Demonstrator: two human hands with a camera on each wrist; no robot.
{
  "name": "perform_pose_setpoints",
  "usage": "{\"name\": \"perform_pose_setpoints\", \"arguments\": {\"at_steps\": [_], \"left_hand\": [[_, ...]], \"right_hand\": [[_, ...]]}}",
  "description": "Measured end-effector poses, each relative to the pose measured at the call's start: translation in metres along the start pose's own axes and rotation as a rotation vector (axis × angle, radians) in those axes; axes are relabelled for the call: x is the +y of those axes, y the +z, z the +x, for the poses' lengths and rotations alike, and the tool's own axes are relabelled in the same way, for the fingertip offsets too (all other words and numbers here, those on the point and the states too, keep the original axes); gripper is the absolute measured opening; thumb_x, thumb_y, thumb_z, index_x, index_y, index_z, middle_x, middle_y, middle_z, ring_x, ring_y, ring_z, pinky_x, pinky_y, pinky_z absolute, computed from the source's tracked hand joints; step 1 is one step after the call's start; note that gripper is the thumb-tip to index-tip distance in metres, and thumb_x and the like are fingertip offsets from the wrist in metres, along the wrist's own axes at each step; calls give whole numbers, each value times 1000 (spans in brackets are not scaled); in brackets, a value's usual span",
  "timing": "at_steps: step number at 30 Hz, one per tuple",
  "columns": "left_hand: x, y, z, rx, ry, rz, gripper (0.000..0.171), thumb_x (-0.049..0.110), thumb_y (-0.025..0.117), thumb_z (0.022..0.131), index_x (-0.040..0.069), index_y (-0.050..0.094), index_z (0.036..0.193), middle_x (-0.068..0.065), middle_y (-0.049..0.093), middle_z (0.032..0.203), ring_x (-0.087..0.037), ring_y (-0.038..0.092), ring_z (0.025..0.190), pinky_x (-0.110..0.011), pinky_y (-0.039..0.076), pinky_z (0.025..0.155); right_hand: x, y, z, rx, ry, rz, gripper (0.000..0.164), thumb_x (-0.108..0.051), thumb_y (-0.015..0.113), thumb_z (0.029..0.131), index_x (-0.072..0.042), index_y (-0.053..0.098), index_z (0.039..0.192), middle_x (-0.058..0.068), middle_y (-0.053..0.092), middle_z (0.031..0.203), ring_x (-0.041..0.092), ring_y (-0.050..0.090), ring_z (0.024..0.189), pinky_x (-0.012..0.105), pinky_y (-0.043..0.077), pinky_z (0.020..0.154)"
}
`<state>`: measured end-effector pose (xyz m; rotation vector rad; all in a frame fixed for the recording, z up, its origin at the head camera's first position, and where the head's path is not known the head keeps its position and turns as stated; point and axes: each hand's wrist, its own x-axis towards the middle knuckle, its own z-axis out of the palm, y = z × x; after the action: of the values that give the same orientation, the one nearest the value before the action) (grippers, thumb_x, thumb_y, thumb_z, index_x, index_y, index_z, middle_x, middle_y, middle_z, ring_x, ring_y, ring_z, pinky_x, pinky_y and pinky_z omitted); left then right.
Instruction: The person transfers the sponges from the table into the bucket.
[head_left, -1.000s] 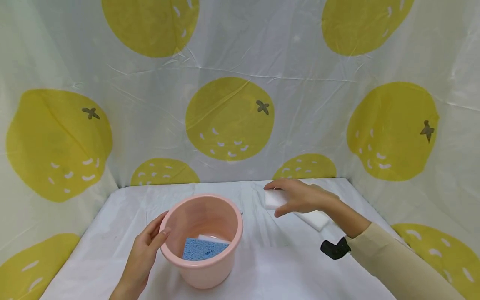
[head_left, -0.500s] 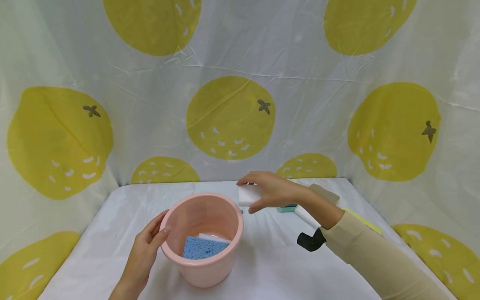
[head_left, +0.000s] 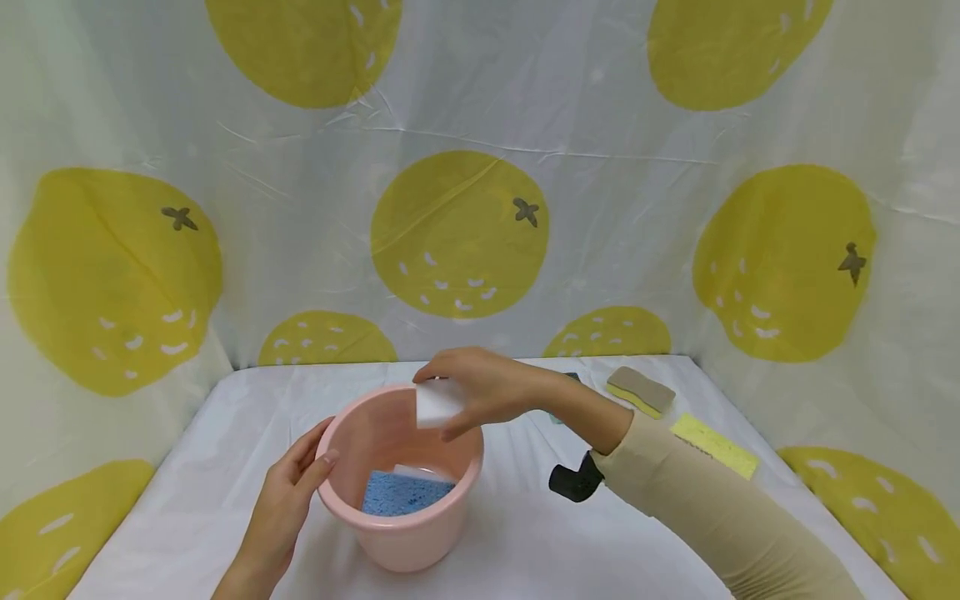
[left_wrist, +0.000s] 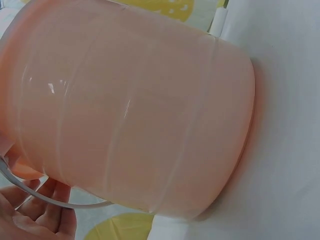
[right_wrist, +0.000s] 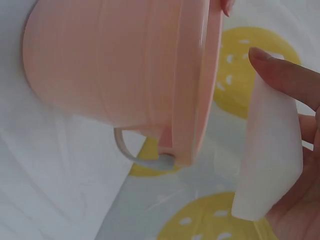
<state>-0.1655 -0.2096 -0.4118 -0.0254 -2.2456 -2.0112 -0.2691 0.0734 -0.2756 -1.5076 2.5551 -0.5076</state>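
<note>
A pink bucket (head_left: 408,546) stands on the white cloth. My left hand (head_left: 273,504) holds its rim on the left, thumb over the edge. The grey handle (left_wrist: 60,202) hangs near that hand's fingers in the left wrist view. Inside lie a blue sponge (head_left: 405,495) and a white piece (head_left: 423,473) partly behind it. Over the bucket's far right rim, my right hand (head_left: 487,390) pinches a white sponge block (head_left: 437,403) between thumb and fingers. The right wrist view shows this block (right_wrist: 270,150) apart from the bucket, beyond its mouth.
To the right lie a grey-and-yellow wavy sponge (head_left: 641,390) and a flat yellow sponge (head_left: 716,444). A green sponge (head_left: 573,377) is mostly hidden behind my right forearm. A lemon-print sheet (head_left: 457,100) walls in the back and sides.
My right hand has carried the white sponge block left, from the right side of the table to over the bucket. My left hand and the bucket have stayed put.
</note>
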Motion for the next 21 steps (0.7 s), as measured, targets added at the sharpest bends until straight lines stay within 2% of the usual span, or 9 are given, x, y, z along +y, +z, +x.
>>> {"name": "perform_pose_setpoints", "arguments": {"at_steps": [11, 18, 21], "left_hand": [[-2, 1, -1, -5, 21, -3, 56, 28, 59, 108, 9, 43, 157, -8, 46, 155, 1, 46, 131, -10, 37, 98], [-2, 1, -2, -1, 54, -7, 54, 25, 58, 108, 7, 43, 157, -11, 47, 154, 1, 47, 131, -10, 38, 99], [-2, 2, -2, -2, 53, -7, 54, 25, 58, 108, 7, 43, 157, -12, 48, 153, 1, 48, 130, -11, 38, 99]], "right_hand": [[-25, 18, 32, -72, -106, 13, 71, -31, 90, 83, -7, 60, 143, 1, 62, 135, 10, 55, 119, 21, 46, 93], [-31, 23, 36, -111, -112, 13, 75, -31, 91, 82, -13, 59, 146, -6, 61, 132, 4, 52, 118, 20, 42, 97], [-31, 25, 36, -110, -117, 10, 74, -30, 92, 81, -14, 60, 146, -6, 62, 128, 5, 53, 114, 19, 43, 94]]}}
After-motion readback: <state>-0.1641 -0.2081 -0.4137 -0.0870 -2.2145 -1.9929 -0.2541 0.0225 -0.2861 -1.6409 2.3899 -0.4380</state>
